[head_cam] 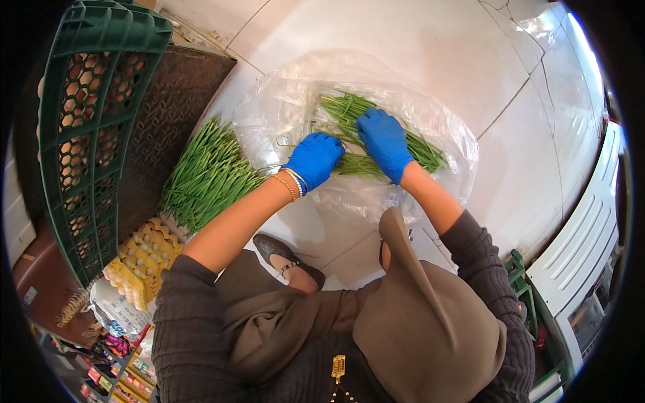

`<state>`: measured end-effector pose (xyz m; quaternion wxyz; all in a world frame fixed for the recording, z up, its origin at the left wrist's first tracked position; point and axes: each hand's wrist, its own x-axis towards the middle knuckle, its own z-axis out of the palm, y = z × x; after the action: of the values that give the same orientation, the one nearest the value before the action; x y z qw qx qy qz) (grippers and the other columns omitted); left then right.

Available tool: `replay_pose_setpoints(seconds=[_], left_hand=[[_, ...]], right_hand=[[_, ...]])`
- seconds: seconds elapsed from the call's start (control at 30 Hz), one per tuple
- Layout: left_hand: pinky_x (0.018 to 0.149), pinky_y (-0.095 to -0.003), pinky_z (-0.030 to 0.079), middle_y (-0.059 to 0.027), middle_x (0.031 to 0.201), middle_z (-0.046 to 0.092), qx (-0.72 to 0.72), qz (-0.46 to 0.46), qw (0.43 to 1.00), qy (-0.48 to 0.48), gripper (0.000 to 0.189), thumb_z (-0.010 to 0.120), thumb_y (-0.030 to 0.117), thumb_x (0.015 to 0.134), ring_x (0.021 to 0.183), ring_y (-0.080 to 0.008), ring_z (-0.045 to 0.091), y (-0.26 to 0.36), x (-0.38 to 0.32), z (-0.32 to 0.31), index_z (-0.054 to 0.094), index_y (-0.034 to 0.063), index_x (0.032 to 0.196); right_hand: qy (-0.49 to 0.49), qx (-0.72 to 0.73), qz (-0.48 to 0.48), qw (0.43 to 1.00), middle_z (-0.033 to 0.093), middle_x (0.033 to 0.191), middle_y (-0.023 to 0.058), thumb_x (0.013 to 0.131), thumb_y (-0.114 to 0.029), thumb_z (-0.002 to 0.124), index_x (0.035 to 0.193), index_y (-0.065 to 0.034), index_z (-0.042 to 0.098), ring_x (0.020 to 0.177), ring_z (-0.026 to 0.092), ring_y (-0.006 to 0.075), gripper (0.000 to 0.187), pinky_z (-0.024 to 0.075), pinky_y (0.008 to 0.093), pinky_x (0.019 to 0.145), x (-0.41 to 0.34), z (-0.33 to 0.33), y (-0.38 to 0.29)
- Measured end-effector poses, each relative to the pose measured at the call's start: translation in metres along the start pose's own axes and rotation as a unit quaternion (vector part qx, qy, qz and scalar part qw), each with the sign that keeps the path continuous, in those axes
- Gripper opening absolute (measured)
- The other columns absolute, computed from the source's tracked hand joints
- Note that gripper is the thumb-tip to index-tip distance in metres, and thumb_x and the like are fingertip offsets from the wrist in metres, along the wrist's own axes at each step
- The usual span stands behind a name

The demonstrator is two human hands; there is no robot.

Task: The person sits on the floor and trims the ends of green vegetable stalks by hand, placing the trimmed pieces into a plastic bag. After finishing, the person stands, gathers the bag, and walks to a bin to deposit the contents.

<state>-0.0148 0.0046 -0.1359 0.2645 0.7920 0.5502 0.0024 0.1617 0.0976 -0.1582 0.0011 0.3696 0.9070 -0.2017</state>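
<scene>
Both of my hands wear blue gloves and reach over a clear plastic bag (282, 101) spread on the tiled floor. Loose long green stalks (426, 151), like garlic scapes or chives, lie on the plastic. My right hand (384, 143) rests on these stalks with its fingers curled down; whether it grips any is hidden. My left hand (315, 158) is bent at the near left end of the stalks, its fingertips close together by a few thin stems; its hold is unclear. A thick pile of green stalks (209, 176) lies to the left, beyond my left forearm.
A green plastic crate (108, 128) with eggs stands at the left beside a dark textured panel (166, 121). Yellow egg trays (146, 257) and a white bag (118, 307) sit below it. My shoe (272, 249) is near the plastic. A white slatted panel (579, 226) stands at the right.
</scene>
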Motion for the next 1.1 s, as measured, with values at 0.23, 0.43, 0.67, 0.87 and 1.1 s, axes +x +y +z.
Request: replay_pose_setpoints(seconds=[0.23, 0.43, 0.67, 0.87, 1.1], left_hand=[[0.085, -0.0333, 0.048, -0.0099, 0.107, 0.061, -0.359, -0.142, 0.907, 0.17, 0.028, 0.067, 0.012, 0.081, 0.095, -0.0216, 0.061, 0.021, -0.012, -0.047, 0.062, 0.0062, 0.108], [0.084, -0.0295, 0.045, -0.0064, 0.098, 0.061, -0.551, -0.13, 0.794, 0.221, 0.02, 0.068, 0.011, 0.082, 0.09, -0.0171, 0.057, 0.043, -0.022, -0.088, 0.064, 0.0048, 0.1], [0.079, -0.0278, 0.047, -0.005, 0.09, 0.065, -0.573, -0.186, 0.787, 0.133, 0.016, 0.065, 0.014, 0.085, 0.086, -0.0121, 0.059, 0.058, -0.055, -0.139, 0.065, 0.0012, 0.094], [0.076, -0.0258, 0.047, -0.0055, 0.086, 0.067, -0.609, -0.205, 0.764, 0.053, 0.021, 0.067, 0.02, 0.084, 0.082, -0.0091, 0.059, 0.07, -0.06, -0.147, 0.066, 0.0003, 0.093], [0.076, -0.026, 0.046, -0.0051, 0.079, 0.067, -0.624, -0.219, 0.744, 0.092, 0.019, 0.07, 0.019, 0.081, 0.076, -0.0102, 0.06, 0.083, -0.057, -0.135, 0.066, 0.0014, 0.088]], right_hand=[[0.037, 0.549, 0.195, 0.812, 0.064, 0.093, 0.0074, 0.084, -0.006, 0.063, 0.097, -0.0048, 0.058, 0.087, 0.063, 0.0169, 0.014, 0.0493, 0.029, 0.076, -0.037, -0.065, -0.031], [-0.002, 0.694, 0.202, 0.691, 0.063, 0.093, 0.0025, 0.086, -0.005, 0.062, 0.098, -0.0044, 0.058, 0.086, 0.06, 0.0112, 0.013, 0.0481, 0.0264, 0.077, -0.046, -0.109, -0.053], [0.035, 0.556, 0.094, 0.825, 0.062, 0.102, 0.0027, 0.086, -0.006, 0.062, 0.103, -0.0072, 0.061, 0.084, 0.055, 0.0114, 0.017, 0.046, 0.0244, 0.077, -0.052, -0.136, -0.062], [-0.059, 0.758, 0.059, 0.647, 0.062, 0.111, 0.0081, 0.088, -0.007, 0.061, 0.109, -0.0026, 0.057, 0.092, 0.058, 0.0135, 0.022, 0.0494, 0.0289, 0.081, -0.041, -0.139, -0.075], [-0.017, 0.76, 0.08, 0.645, 0.065, 0.102, 0.0081, 0.089, -0.006, 0.059, 0.105, -0.0023, 0.058, 0.092, 0.06, 0.0148, 0.016, 0.0499, 0.0283, 0.081, -0.047, -0.138, -0.081]])
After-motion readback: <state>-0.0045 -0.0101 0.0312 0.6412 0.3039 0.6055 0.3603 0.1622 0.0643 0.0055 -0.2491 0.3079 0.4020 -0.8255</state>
